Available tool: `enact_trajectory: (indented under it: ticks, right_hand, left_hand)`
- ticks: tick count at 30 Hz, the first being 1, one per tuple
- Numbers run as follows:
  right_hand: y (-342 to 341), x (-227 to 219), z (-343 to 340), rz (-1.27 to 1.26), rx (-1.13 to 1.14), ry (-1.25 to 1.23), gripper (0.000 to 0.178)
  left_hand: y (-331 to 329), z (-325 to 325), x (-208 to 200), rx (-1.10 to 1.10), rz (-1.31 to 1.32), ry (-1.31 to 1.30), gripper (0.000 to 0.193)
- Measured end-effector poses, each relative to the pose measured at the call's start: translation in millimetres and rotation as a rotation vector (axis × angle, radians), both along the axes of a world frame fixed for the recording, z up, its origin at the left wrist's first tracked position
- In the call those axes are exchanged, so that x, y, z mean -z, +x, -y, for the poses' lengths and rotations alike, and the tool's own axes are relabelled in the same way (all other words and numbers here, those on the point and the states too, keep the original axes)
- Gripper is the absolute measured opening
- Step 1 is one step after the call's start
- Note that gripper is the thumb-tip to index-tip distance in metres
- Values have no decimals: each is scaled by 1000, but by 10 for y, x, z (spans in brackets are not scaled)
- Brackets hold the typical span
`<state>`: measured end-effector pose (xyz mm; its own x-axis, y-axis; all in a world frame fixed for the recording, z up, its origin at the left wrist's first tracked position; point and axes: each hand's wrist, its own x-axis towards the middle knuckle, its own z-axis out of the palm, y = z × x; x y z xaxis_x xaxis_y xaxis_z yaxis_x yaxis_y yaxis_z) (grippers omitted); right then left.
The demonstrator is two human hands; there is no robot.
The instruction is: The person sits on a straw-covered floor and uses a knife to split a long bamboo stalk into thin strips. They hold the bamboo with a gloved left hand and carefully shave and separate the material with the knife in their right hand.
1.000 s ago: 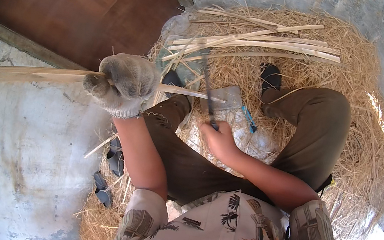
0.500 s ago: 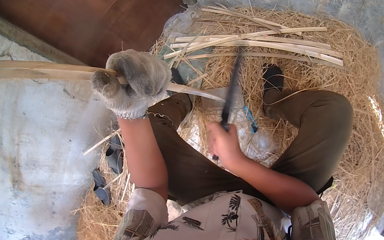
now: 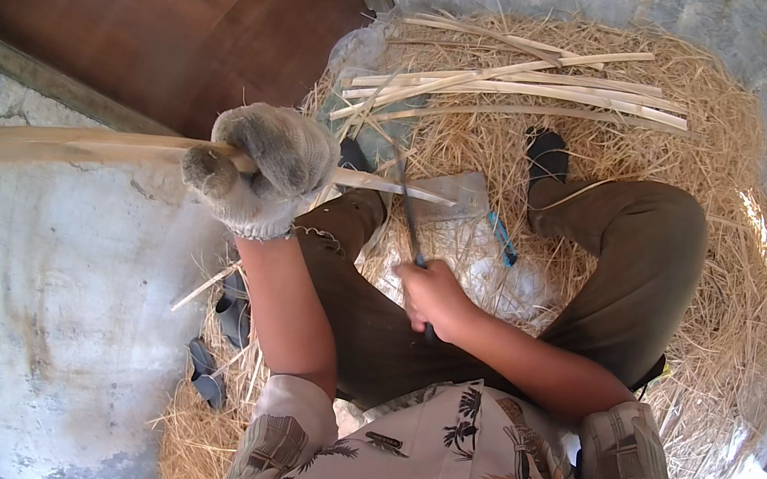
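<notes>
My left hand, in a dirty white knit glove, is closed around a long, pale split-bamboo strip. The strip runs out to the left past the wall, and its short tapered end points right from the glove. My bare right hand is wrapped round the handle of a knife with a long, narrow dark blade. That blade slants up and to the left, crossing the strip's short end just right of the glove. Whether the edge bites into the strip cannot be made out.
Several pale strips lie across a heap of shavings ahead of my feet. A small blue tool rests between my legs beside a flat greyish piece. Dark sandals lie left, near the wall; a brown panel stands upper left.
The knife has swung left along the strip toward the glove, its blade going from upright to slanted. My right hand has shifted slightly left and down. My left hand has hardly moved.
</notes>
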<state>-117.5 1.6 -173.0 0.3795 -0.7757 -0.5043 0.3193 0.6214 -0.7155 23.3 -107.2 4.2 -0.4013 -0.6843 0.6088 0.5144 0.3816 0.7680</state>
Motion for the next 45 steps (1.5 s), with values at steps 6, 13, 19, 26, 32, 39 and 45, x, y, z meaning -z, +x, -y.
enact_trajectory:
  ticks: [6, 13, 19, 26, 32, 39, 45]
  right_hand:
    - [-74, -232, 76, -15, 29, -1, 40]
    - [-4, -26, 40, -17, 297, -381, 38]
    - [-164, -264, 131, -2, -96, 23, 38]
    - [-100, -202, 67, 83, 89, -222, 36]
    - [-101, -146, 124, -141, -85, -237, 33]
    - [-62, -170, 34, -49, 221, -426, 35]
    - [-146, 87, 205, -14, -79, 193, 36]
  left_hand:
    - [94, 35, -6, 155, -96, 33, 70]
    - [-23, 29, -18, 105, -74, -4, 72]
    - [100, 96, -19, 332, -83, -33, 69]
    - [95, 152, -10, 582, -22, -132, 50]
    - [489, 121, 309, 209, -469, 354, 33]
    - [537, 217, 337, 403, -278, 197, 34]
    - [395, 257, 229, 509, -180, 82, 35]
